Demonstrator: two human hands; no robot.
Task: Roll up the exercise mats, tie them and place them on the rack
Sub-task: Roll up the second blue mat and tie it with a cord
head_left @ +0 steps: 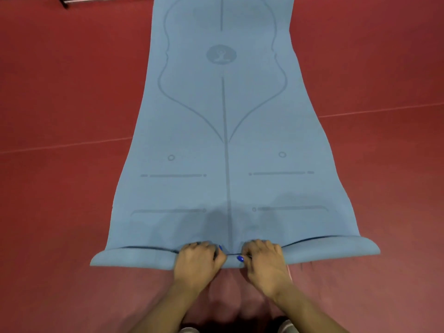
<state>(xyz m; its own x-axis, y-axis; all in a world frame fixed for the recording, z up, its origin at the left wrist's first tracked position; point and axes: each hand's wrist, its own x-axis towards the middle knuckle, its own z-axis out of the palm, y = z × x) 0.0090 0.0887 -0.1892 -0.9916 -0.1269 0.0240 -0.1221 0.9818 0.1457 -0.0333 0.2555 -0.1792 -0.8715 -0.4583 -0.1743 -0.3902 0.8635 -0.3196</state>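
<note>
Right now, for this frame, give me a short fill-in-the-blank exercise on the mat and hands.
The exercise mat is coloured ____.
It lies on a ____ floor.
The left hand and right hand grip the mat's ____ end.
Most of the mat is still ____.

Missing: blue; red; near, rolled; flat

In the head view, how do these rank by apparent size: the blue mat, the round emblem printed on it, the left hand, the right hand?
1. blue mat
2. left hand and right hand, alike, both close to the camera
3. round emblem, which lies farther away
</note>
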